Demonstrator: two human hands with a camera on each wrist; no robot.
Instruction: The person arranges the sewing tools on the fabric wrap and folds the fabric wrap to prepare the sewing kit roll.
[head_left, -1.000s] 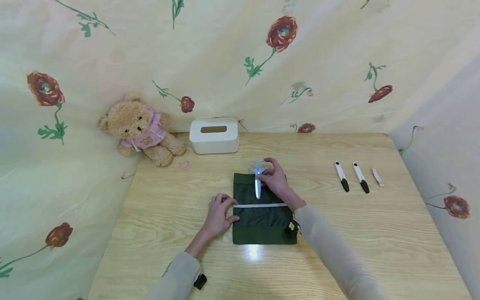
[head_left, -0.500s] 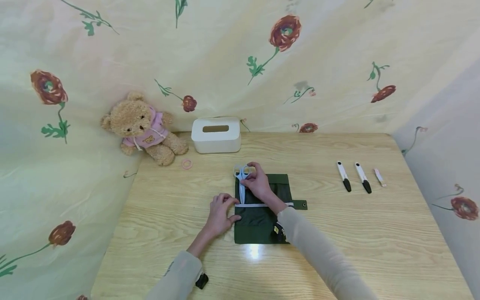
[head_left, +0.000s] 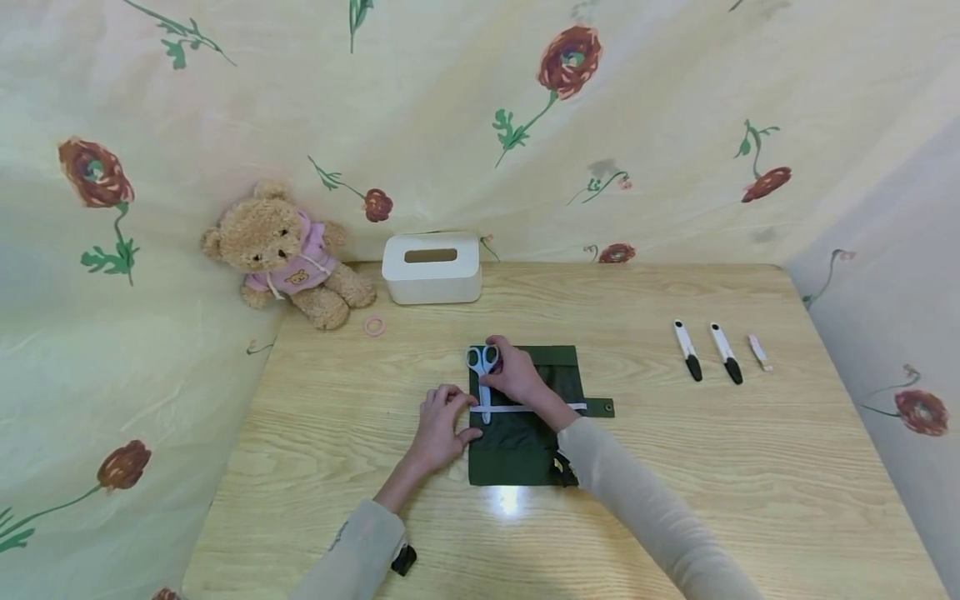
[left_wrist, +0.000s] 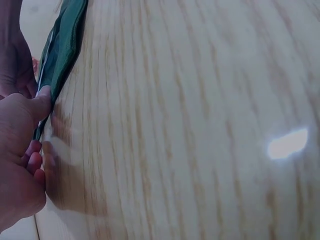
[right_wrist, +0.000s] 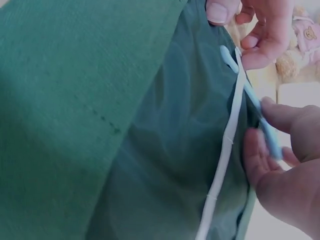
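Note:
A dark green fabric pouch lies unfolded on the table, with a white elastic band across its middle. My right hand pinches light-blue scissors near the handles, over the pouch's left side. Their tip points toward me and passes beneath the band; in the right wrist view the scissors come out on its other side. My left hand holds the pouch's left edge, thumb on the cloth and forefinger at the band's left end. The left wrist view shows the left hand at that edge.
Two white-and-black tools and a small pink-and-white piece lie at the right. A white tissue box, a pink ring and a teddy bear are at the back left. A snap tab sticks out from the pouch.
My right hand has carried the scissors left across the pouch, then toward me, so their tip now runs under the band. The snap tab has come into sight. My left hand has stayed put.

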